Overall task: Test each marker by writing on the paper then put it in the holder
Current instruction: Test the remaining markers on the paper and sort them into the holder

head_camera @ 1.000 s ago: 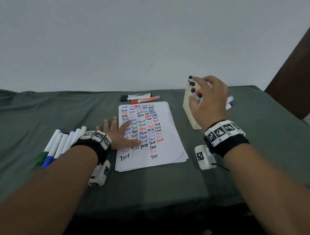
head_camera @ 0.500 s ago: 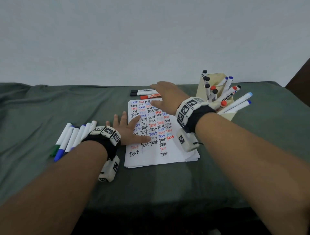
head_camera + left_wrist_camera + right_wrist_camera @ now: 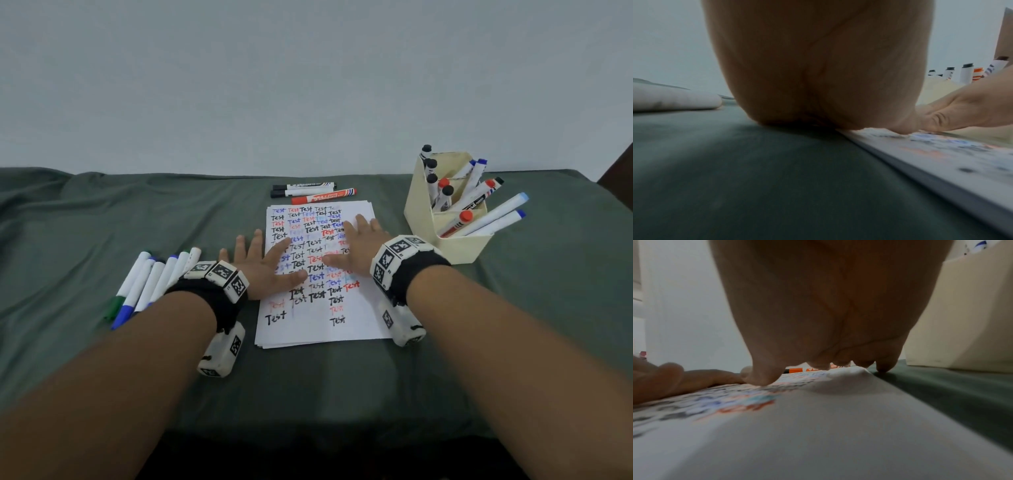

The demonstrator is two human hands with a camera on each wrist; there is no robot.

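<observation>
Left hand: the left hand [image 3: 265, 265] is lying flat, palm down, fingers straight and spread apart; thumb and forefinger are resting on the left edge of the paper [image 3: 356, 315], the other fingers on the cloth, holding nothing.
Right hand: the right hand [image 3: 356, 246] is lying flat on the right half of the paper, fingers straight and slightly apart, holding nothing; its little finger is reaching past the paper's right edge in the right wrist view.
Paper: a thin stack of white sheets is lying between the forearms, its top sheet filled with rows of "Test" in black, red and blue.
Holder: the cream holder [image 3: 419, 205] is standing upright to the right of the paper, just beyond the right wrist, with capped markers leaning in both its compartments.
Markers beyond the paper: two black markers [image 3: 303, 189] and a red marker [image 3: 323, 197] are lying side by side just past the paper's far edge.
Markers at left: a row of white markers [image 3: 140, 284] with green and blue caps is lying beside the left wrist, partly hidden by the wrist band [image 3: 219, 274].
Surface: a grey-green cloth [image 3: 102, 212] is covering the table, creasing toward the far left.
Room: a plain pale wall [image 3: 308, 85] is rising behind the table; something dark brown is showing at the far right edge.
</observation>
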